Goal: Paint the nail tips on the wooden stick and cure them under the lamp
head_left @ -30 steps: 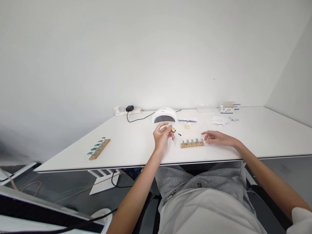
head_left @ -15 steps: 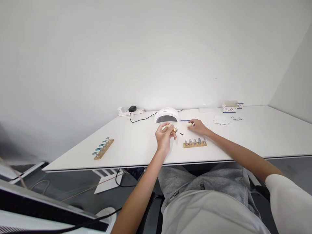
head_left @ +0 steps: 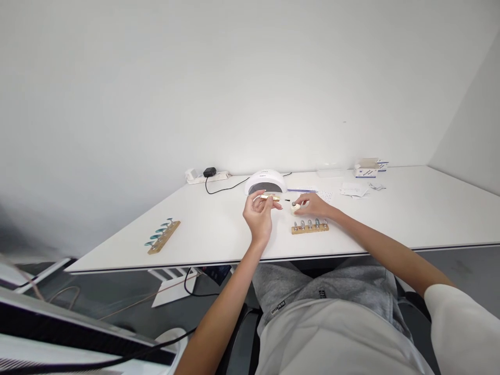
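Note:
Between the fingers of my left hand point(head_left: 259, 214) is a gold-capped nail polish brush point(head_left: 270, 198), its dark tip pointing right. My right hand point(head_left: 313, 204) grips a small white nail polish bottle point(head_left: 295, 208) with an open neck. The brush tip lies just left of the bottle's neck, apart from it. Below the bottle, a wooden strip point(head_left: 310, 229) holds several silvery and bluish false nails on stands. Another wooden strip point(head_left: 164, 239) with several teal false nails stands at the left of the table.
A white nail lamp point(head_left: 266, 180) stands behind my hands. Black cable leads to a power strip point(head_left: 209, 178) with a black adapter. A purple stick point(head_left: 302, 190), papers point(head_left: 353, 190) and a small box point(head_left: 366, 169) lie at the back right of the white table point(head_left: 219, 229).
My right hand has brought the bottle left and nearer, beside the brush tip. The brush in my left hand has turned from slanting down to nearly level.

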`<state>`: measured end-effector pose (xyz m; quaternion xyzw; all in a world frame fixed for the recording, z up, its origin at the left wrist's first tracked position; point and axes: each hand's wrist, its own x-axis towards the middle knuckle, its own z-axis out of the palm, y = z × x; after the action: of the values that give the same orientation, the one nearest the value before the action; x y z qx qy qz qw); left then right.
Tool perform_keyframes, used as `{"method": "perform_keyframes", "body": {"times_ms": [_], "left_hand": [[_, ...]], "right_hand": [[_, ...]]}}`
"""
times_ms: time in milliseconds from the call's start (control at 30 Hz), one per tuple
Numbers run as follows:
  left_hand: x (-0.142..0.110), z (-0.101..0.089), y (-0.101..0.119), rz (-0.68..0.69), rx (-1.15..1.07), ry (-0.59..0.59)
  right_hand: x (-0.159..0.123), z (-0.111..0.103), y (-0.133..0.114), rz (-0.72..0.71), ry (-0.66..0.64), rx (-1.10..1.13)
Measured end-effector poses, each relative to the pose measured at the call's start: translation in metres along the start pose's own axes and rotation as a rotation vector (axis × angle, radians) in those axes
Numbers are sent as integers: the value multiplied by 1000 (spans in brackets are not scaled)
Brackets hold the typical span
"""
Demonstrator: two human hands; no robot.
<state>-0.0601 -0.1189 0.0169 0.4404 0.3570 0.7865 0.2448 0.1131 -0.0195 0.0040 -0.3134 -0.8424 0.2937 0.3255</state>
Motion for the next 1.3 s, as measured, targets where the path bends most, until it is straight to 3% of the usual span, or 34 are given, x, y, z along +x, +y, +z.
{"method": "perform_keyframes", "body": {"times_ms": [300, 833, 1133, 1300], "left_hand": [[-5, 4, 3, 63, 33, -71], [-9, 5, -2, 33, 85, -160], [-10, 2, -5, 26, 248, -283], [-7, 2, -5, -14, 208, -266]], "right_hand": [[-1, -4, -6, -133, 95, -49], [-5, -6, -17, -160, 6, -182], [-7, -4, -22, -225, 1, -179], [-6, -3, -18, -188, -5, -165]]}}
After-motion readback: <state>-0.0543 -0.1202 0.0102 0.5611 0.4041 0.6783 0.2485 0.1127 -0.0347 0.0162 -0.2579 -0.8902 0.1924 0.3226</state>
